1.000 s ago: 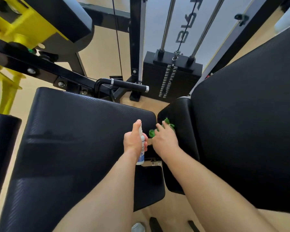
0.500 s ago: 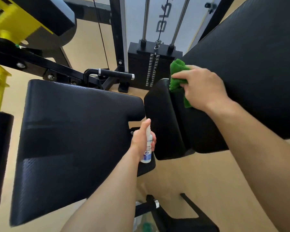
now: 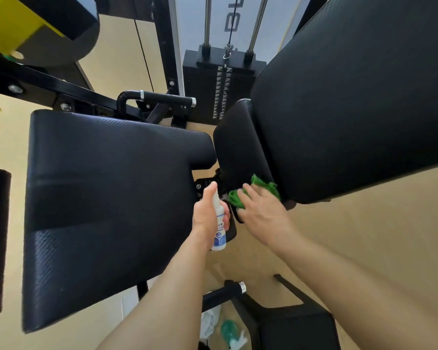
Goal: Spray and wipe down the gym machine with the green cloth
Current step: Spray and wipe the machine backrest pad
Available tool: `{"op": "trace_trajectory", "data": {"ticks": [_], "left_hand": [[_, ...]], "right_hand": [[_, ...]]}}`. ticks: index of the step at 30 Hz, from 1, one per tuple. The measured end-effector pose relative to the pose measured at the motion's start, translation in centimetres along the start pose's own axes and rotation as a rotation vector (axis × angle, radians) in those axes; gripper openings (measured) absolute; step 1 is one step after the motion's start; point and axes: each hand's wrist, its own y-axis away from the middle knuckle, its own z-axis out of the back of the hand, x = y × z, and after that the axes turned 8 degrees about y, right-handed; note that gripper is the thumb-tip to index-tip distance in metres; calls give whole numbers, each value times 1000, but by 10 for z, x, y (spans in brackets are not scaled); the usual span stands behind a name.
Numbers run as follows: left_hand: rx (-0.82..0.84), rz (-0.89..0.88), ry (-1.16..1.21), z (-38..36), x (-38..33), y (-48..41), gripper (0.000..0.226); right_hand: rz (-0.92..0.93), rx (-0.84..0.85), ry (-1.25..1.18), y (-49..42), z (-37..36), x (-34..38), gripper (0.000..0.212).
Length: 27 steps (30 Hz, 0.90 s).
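Seat pad (image 3: 106, 198), centre left: showing black, fine woven texture. Back pad (image 3: 364, 97), upper right: showing black. Cloth (image 3: 263, 184), centre: showing bright green. Spray bottle (image 3: 218, 223): showing white, blue label. Bracket (image 3: 10, 24), upper left: showing yellow. Floor (image 3: 364, 236): showing tan. Weight stack (image 3: 223, 82), top centre: showing black.

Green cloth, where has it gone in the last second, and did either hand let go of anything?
The right hand swept the green cloth up to the top of the narrow side pad, then back down to its lower end. Nothing was let go. The left hand kept its grip on the spray bottle beside the seat pad.
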Motion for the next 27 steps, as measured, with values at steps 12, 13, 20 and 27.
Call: {"op": "trace_trajectory", "data": {"ticks": [12, 13, 20, 27], "left_hand": [[-56, -98, -48, 16, 6, 1, 72], [-64, -111, -53, 18, 4, 1, 72], [-61, -119, -56, 28, 2, -3, 71], [-67, -183, -79, 39, -1, -15, 70]], "right_hand": [[-214, -119, 47, -57, 2, -13, 41], [-149, -35, 23, -46, -11, 7, 41], [-100, -96, 240, -62, 19, -37, 40], [-54, 82, 96, -81, -20, 32, 40]]}}
